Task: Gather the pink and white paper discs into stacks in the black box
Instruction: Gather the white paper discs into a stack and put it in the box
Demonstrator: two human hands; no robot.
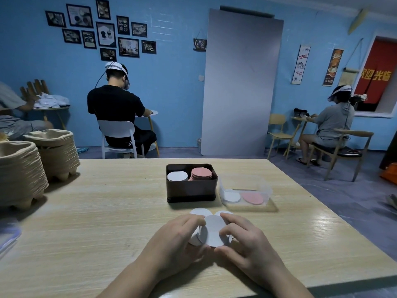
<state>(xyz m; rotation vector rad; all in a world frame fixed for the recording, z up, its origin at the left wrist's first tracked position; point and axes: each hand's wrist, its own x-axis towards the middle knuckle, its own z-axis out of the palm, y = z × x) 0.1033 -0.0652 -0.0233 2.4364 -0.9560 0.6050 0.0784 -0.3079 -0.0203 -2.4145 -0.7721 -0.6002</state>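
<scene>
A black box (pixel 191 192) stands mid-table and holds a white disc stack (pixel 177 176) on its left and a taller pink disc stack (pixel 202 173) on its right. In front of it, several loose white discs (pixel 213 231) overlap on the wooden table. My left hand (pixel 176 241) grips their left edge with curled fingers. My right hand (pixel 247 241) curls round their right edge, thumb below. One white disc (pixel 198 211) pokes out behind my fingers.
A clear plastic tub (pixel 247 190) right of the black box holds one white and one pink disc. Two stacks of pulp cup trays (pixel 32 164) stand at the table's left end. Other people sit at small tables by the blue wall.
</scene>
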